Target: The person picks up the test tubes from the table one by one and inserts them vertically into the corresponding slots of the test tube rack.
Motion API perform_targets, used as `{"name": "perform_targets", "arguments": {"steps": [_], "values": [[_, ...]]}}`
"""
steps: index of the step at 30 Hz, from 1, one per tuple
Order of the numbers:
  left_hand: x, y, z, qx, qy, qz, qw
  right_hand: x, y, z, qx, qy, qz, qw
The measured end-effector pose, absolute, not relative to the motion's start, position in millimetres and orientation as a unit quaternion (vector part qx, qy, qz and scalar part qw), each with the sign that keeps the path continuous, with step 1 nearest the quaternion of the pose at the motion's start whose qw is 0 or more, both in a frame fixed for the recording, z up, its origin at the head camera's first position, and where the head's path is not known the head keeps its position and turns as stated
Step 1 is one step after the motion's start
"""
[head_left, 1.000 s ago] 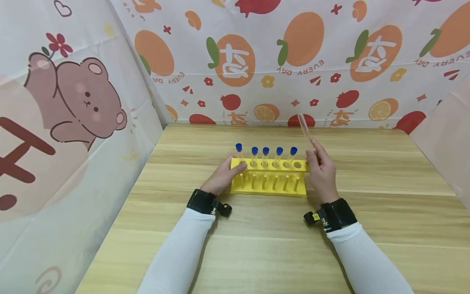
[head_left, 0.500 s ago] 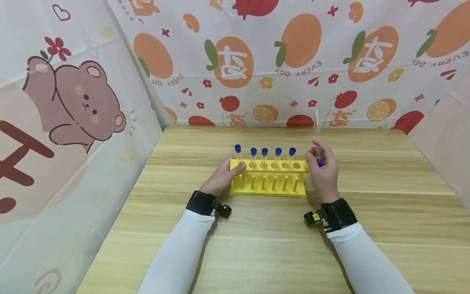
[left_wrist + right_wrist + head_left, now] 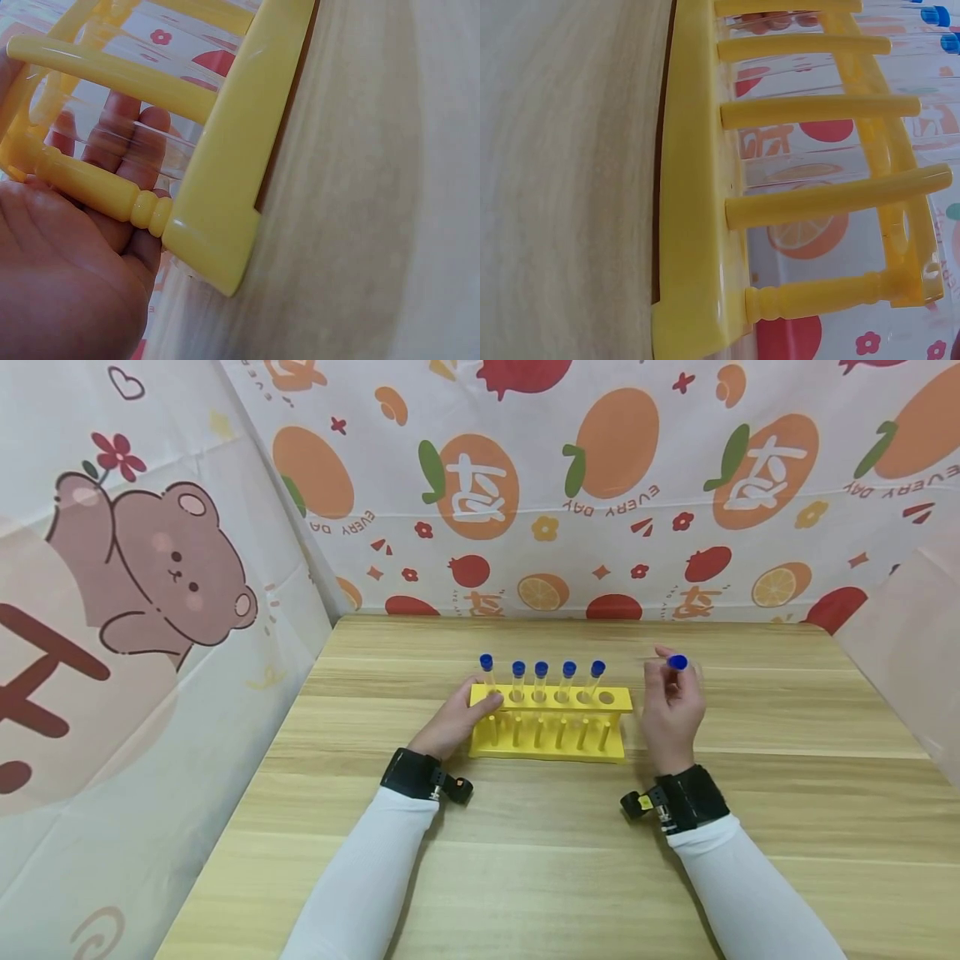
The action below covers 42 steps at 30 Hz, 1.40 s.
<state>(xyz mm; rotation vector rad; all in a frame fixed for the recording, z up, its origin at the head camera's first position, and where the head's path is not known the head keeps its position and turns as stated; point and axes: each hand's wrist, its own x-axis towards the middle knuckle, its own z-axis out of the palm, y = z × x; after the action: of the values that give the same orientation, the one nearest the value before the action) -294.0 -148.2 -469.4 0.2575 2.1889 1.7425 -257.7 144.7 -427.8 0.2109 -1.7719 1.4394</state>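
Observation:
A yellow test tube rack [image 3: 551, 756] stands on the table, with several clear test tubes [image 3: 563, 692] under blue caps in its holes. The hole at its right end holds no tube. My left hand [image 3: 457, 718] grips the rack's left end, thumb over the top bar; in the left wrist view its fingers [image 3: 112, 139] reach behind the end post. To the right of the rack, my right hand [image 3: 671, 718] holds a test tube by its capped end, the blue cap [image 3: 677, 662] facing up toward the head camera. The clear tube body is faint, pointing left and away.
The wood-grain table [image 3: 547, 877] stretches around the rack on all sides. A fruit-print cloth [image 3: 547, 485] hangs along the back edge, and a bear-print cloth [image 3: 180, 560] hangs at the left. Upright yellow pegs [image 3: 832, 202] line the rack's near side.
In my right hand the test tube has turned from pointing up and away to nearly level, its blue cap coming into sight. That hand has shifted slightly right; the left hand and rack stay put.

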Motion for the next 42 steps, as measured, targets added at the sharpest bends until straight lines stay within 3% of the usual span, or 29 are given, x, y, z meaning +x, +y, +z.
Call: {"name": "perform_targets", "arguments": {"steps": [4,13,42], "values": [[-293.5,-148.5,-468.6,0.087,0.769,0.611,0.168,-265.2,148.0,-436.6,0.097,-0.681,0.58,0.436],[-292.9,-148.4,-469.6,0.09,0.769,0.613,0.157,-274.9,156.2,-454.6,0.121,-0.663,0.612,0.414],[-293.7,-150.2,-473.1,0.097,0.768,0.615,0.153,-250.9,134.4,-431.6,0.129,-0.78,0.553,0.265]]}}
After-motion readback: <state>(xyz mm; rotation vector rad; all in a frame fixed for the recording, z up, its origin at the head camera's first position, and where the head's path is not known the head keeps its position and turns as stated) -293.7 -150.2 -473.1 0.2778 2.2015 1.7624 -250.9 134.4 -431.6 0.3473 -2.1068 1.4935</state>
